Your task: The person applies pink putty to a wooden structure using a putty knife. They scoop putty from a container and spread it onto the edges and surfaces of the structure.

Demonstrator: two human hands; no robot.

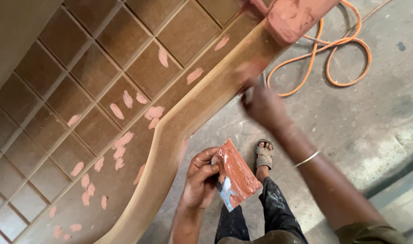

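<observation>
Already many panel [102,149] spots wore filler; my left hand [201,180] gripped the smeared board [236,174], right hand [263,106], grip unclear, worked the edge [206,101].

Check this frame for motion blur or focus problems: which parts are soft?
Head view: the right hand is smeared by motion blur against the curved wooden edge; the left hand and its paste-smeared board stay sharp; lighting is even, without glare.

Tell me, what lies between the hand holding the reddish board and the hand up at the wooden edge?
In the head view, only bare concrete floor lies between the left hand with its putty-smeared board and the blurred right hand.
</observation>
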